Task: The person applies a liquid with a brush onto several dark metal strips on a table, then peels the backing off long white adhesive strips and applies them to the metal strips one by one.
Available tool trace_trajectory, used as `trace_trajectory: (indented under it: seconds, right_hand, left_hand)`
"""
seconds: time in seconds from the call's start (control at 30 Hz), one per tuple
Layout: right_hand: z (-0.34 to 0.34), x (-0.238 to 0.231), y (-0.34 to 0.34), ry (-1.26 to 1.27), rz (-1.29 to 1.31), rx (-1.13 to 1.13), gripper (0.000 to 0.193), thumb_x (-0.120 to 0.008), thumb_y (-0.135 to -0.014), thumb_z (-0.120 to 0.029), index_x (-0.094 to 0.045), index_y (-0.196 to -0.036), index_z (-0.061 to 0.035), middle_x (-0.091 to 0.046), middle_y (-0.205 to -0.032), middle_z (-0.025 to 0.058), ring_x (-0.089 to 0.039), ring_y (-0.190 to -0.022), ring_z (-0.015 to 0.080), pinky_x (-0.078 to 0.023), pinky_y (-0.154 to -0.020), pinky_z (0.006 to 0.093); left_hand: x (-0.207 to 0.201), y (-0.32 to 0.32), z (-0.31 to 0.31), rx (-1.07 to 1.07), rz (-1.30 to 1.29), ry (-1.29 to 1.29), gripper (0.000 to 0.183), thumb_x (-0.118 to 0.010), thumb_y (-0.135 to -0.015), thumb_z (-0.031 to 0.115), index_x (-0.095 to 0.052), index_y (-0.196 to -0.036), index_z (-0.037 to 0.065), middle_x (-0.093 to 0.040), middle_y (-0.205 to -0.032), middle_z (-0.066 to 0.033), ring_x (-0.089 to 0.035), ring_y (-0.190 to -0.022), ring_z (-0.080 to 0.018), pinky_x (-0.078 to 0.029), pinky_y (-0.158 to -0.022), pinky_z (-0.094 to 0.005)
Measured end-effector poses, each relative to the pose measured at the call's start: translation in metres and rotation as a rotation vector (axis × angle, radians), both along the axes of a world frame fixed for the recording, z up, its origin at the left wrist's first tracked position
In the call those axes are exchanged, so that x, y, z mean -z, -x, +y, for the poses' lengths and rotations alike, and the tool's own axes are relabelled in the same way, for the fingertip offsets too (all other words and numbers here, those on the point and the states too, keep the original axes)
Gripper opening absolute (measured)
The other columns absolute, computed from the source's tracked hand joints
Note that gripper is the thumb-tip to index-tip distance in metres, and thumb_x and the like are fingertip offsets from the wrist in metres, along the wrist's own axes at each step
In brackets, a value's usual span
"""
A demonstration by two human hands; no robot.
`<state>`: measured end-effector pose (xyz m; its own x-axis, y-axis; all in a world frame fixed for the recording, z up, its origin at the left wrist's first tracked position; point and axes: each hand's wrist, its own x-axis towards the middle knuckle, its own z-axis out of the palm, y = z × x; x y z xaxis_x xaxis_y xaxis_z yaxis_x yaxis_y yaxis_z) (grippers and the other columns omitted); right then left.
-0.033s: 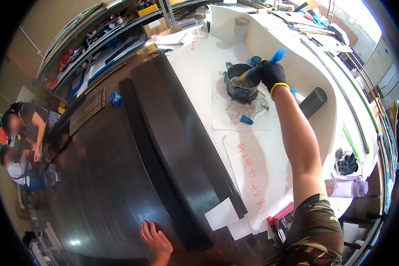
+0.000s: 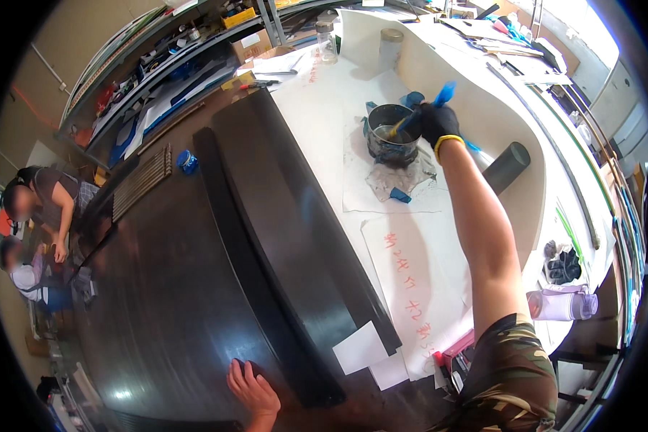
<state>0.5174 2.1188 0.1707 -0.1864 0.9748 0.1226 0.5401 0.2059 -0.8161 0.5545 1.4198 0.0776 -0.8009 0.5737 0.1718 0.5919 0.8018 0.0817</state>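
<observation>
My right hand [image 2: 439, 122], in a black glove with a yellow cuff, is closed around a brush [image 2: 445, 93] with a blue handle end. The brush's lower end reaches into a dark, smeared pot [image 2: 393, 150] of greyish contents. Under the pot lies a crumpled, stained cloth or paper [image 2: 399, 178] with a blue scrap [image 2: 400, 195] on it. My bare left hand [image 2: 253, 389] rests on the dark smooth sheet [image 2: 173, 317], fingers apart and nothing held. A long black strip [image 2: 255, 288] runs on the sheet just right of that hand.
A dark cylinder [image 2: 507, 168] and a glove [image 2: 563, 266] lie right of my right arm, near a purple bottle [image 2: 561, 305]. Glass jars [image 2: 391, 49] stand at the back. A blue-labelled roll or tin [image 2: 187, 162] sits by several metal rods [image 2: 142, 181]. Two people work far left.
My right hand and the brush have shifted slightly left and toward me, the brush end still in the pot. The left hand stays put.
</observation>
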Motion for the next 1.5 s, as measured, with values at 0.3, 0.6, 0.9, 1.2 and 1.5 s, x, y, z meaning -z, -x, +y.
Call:
trace_trajectory:
  seconds: [0.3,0.6,0.9,1.2,1.5]
  right_hand:
    - [-0.046,-0.065,-0.004,-0.33,-0.323,-0.45,0.038,-0.063,-0.084,-0.043,-0.071,-0.102,-0.0107,-0.068,-0.101,0.023,-0.065,-0.096,0.0375,-0.051,-0.085,0.0413]
    - [-0.046,-0.006,-0.012,-0.371,-0.409,-0.502,0.023,-0.065,-0.081,-0.017,-0.071,-0.102,-0.0117,-0.068,-0.102,0.0202,-0.064,-0.096,0.0385,-0.05,-0.085,0.0394]
    - [-0.076,-0.059,-0.061,-0.478,-0.059,-0.557,0.019,-0.069,-0.08,-0.001,-0.071,-0.099,-0.0064,-0.071,-0.09,0.0139,-0.069,-0.08,0.022,-0.053,-0.075,0.031]
    - [-0.135,0.022,-0.11,-0.351,0.109,-0.546,0.025,-0.064,-0.079,0.0,-0.068,-0.102,-0.0077,-0.068,-0.095,0.0148,-0.066,-0.083,0.0298,-0.052,-0.074,0.035]
    - [-0.163,0.008,-0.132,-0.591,0.035,-0.598,0.018,-0.061,-0.084,-0.006,-0.064,-0.102,-0.0072,-0.066,-0.09,0.0155,-0.063,-0.077,0.0353,-0.05,-0.068,0.0394]
  left_hand:
    - [-0.005,-0.006,-0.005,-0.014,0.037,-0.031,0.038,-0.038,-0.098,0.021,-0.049,-0.127,-0.001,-0.042,-0.14,-0.0251,-0.038,-0.13,-0.0436,-0.028,-0.108,-0.0581]
    - [-0.007,-0.005,-0.002,-0.068,0.002,-0.06,0.04,-0.051,-0.088,0.015,-0.05,-0.125,0.002,-0.042,-0.14,-0.0234,-0.038,-0.131,-0.0422,-0.027,-0.109,-0.0589]
    - [-0.003,-0.009,-0.008,-0.092,0.009,-0.096,0.037,-0.045,-0.093,0.019,-0.051,-0.126,0.002,-0.04,-0.143,-0.0217,-0.035,-0.134,-0.0409,-0.024,-0.111,-0.0568]
    - [-0.008,-0.01,-0.004,-0.079,0.008,-0.104,0.038,-0.046,-0.092,0.017,-0.051,-0.126,0.002,-0.041,-0.143,-0.0209,-0.036,-0.133,-0.0406,-0.025,-0.111,-0.055]
    - [-0.003,-0.008,-0.007,-0.065,0.02,-0.128,0.04,-0.051,-0.088,0.016,-0.051,-0.126,0.001,-0.042,-0.142,-0.0227,-0.038,-0.131,-0.0421,-0.027,-0.11,-0.0576]
